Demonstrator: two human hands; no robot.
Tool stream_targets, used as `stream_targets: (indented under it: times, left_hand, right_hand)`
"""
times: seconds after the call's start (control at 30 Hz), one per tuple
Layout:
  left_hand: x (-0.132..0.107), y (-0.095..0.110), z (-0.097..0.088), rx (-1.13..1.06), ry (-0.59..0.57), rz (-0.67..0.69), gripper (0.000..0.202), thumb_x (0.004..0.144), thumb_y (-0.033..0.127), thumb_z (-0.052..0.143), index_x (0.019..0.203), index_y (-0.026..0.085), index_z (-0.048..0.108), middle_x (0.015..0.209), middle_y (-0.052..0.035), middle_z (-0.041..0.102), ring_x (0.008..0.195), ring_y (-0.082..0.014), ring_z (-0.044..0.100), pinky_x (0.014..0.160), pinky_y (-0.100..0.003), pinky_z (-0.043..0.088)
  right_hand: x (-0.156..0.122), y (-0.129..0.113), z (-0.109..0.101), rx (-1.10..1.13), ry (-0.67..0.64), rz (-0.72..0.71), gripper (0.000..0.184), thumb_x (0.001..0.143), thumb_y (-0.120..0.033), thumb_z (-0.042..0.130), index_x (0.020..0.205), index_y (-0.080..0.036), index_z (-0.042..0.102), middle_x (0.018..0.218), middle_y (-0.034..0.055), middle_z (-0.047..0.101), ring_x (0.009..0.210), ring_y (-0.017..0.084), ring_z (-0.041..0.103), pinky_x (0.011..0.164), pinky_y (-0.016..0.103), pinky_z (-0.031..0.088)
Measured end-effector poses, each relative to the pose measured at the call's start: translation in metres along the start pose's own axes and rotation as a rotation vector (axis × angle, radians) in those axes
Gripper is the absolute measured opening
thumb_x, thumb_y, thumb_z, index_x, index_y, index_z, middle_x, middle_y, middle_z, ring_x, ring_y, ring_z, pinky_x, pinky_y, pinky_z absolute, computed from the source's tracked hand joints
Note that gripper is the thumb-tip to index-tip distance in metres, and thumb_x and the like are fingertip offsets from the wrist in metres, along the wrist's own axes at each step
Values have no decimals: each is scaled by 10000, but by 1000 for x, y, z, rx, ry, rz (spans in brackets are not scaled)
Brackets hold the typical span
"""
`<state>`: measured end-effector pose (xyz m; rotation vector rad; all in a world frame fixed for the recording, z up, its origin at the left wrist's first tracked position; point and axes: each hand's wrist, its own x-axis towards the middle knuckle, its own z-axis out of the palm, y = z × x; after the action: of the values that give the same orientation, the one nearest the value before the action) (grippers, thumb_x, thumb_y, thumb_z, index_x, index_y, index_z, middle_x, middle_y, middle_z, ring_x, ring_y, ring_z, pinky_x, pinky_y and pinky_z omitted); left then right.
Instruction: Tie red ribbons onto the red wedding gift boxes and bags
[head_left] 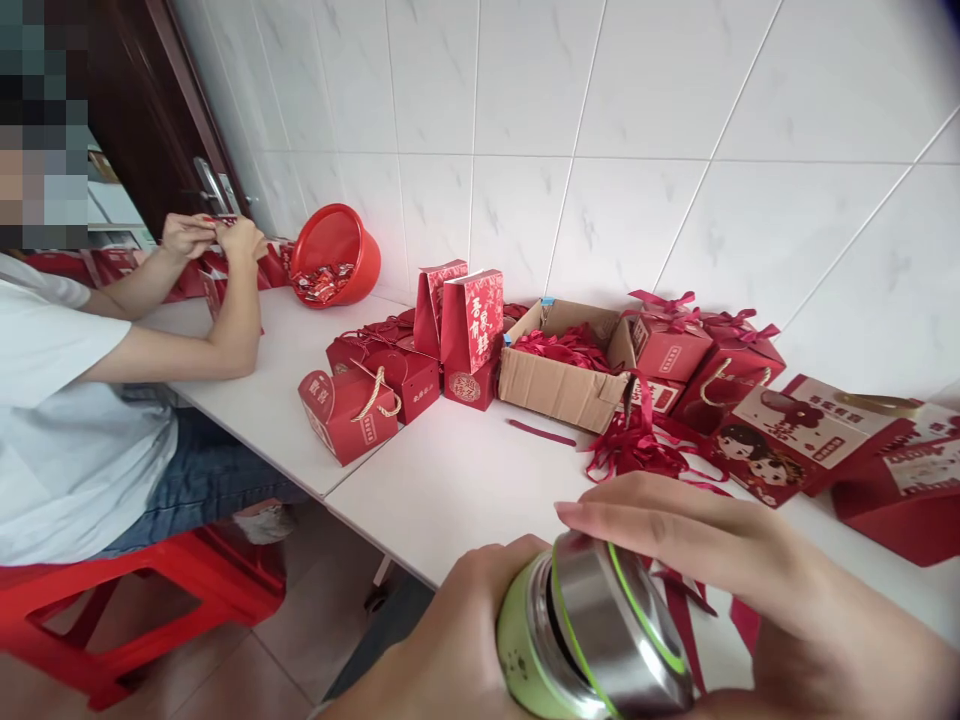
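A green and steel flask point(525, 645) sits low in the middle of the view, close to the camera. My left hand point(457, 640) is wrapped round its green body. Curved over the flask's steel lid point(600, 620) is my right hand point(720, 560), with the fingers laid across the top. Red ribbons point(637, 445) lie on the white table point(465, 470) just beyond my hands.
A cardboard box point(559, 385) of red ribbons, several red gift boxes point(349, 410) and red paper bags point(472, 320) stand along the tiled wall. A red basin point(334, 240) of wrapped sweets tilts at far left. A co-worker in white point(82, 400) sits on a red stool point(150, 600), hands on a red box.
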<state>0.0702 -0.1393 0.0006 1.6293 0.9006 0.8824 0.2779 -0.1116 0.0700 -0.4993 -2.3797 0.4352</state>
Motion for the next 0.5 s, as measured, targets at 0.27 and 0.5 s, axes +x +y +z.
stream_targets:
  times: [0.27, 0.5]
  left_hand:
    - [-9, -9, 4, 130, 12, -36, 474, 596, 315, 782, 1005, 176, 586, 809, -15, 639, 721, -171, 599, 589, -229, 474]
    - [-8, -14, 5, 75, -32, -14, 499, 599, 272, 771, 1045, 158, 578, 877, -29, 667, 813, -208, 632, 655, -243, 497]
  right_hand:
    - [9, 1, -15, -24, -406, -24, 598, 893, -188, 596, 1425, -361, 385, 1324, 69, 542, 1149, 211, 578, 882, 265, 547]
    - [7, 0, -5, -86, -440, 113, 595, 803, -187, 696, 1346, -329, 502, 1122, 63, 630, 873, 183, 657, 704, 240, 552]
